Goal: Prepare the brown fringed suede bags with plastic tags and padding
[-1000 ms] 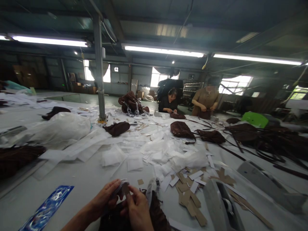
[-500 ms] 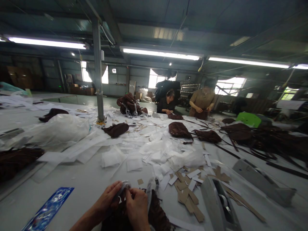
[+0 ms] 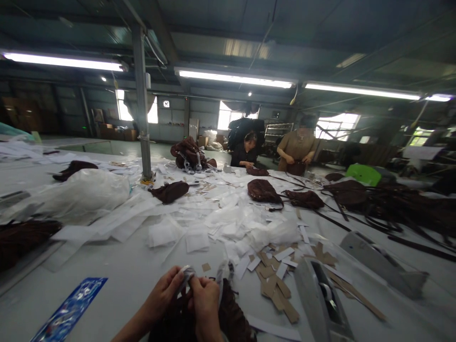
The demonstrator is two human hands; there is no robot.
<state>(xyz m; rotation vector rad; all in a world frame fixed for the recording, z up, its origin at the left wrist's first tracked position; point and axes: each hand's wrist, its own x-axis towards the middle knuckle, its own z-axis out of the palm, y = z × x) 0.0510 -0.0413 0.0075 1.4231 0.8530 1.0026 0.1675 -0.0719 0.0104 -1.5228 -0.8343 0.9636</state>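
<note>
At the lower middle, my left hand (image 3: 163, 297) and my right hand (image 3: 205, 301) are close together, fingers pinched on a thin whitish wrapping (image 3: 188, 271). What it covers is hidden by the fingers. Under both hands is a dark brown gathered bag (image 3: 235, 316), partly cut off by the bottom edge. Another whitish wrapped piece (image 3: 224, 271) stands up from the bag just right of my right hand.
Right of the bag are brown and white card strips (image 3: 276, 285) and two grey tape dispensers (image 3: 322, 299). A blue printed packet (image 3: 71, 306) lies left. Clear plastic (image 3: 85, 192), brown bags (image 3: 263, 190) and white sheets cover the table farther off. Two people (image 3: 297, 147) work across it.
My fingers have shifted slightly on the wrapping, with my right fingertips now nearer its top. The whole view has moved a little. Across the table, the standing person now holds a brown piece higher.
</note>
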